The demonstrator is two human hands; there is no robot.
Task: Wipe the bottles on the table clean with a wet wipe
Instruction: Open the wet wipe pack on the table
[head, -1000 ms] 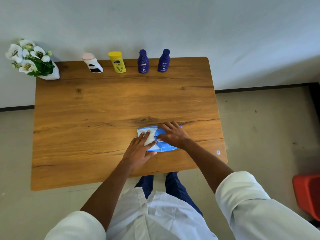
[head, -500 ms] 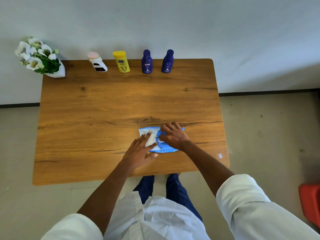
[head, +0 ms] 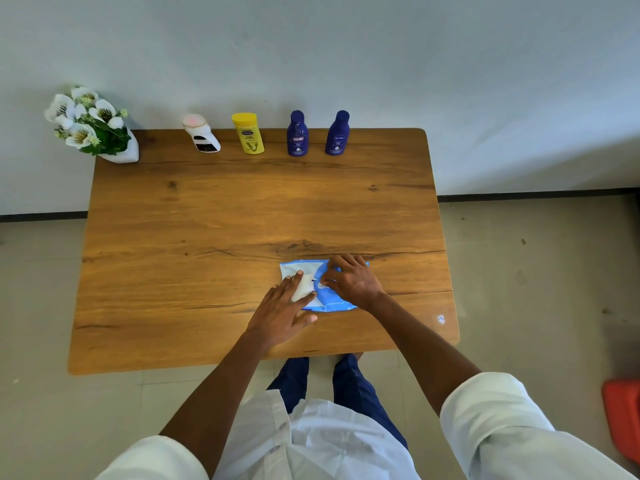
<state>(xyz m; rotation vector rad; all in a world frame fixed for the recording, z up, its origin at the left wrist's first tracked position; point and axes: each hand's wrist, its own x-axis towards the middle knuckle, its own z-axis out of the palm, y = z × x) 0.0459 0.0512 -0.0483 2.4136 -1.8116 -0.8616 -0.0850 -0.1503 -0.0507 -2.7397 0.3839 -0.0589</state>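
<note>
A blue wet wipe pack (head: 332, 301) lies flat near the front edge of the wooden table (head: 207, 237). My left hand (head: 282, 315) rests on its left end, with the white flap (head: 304, 287) held between the fingers. My right hand (head: 355, 280) covers the right half of the pack, its thumb and fingertips pinched on a bit of white wipe (head: 323, 285) at the opening. Along the far edge stand a white bottle with a pink cap (head: 202, 137), a yellow bottle (head: 248, 134) and two dark blue bottles (head: 297, 135) (head: 338, 134), all upright and out of reach of both hands.
A white vase of white flowers (head: 92, 125) stands at the table's far left corner, against the wall. A red object (head: 623, 417) sits on the floor at the right. My legs show under the table's front edge.
Both hands stay on the pack. The right fingertips have closed in on the opening, and the view has shifted slightly.
</note>
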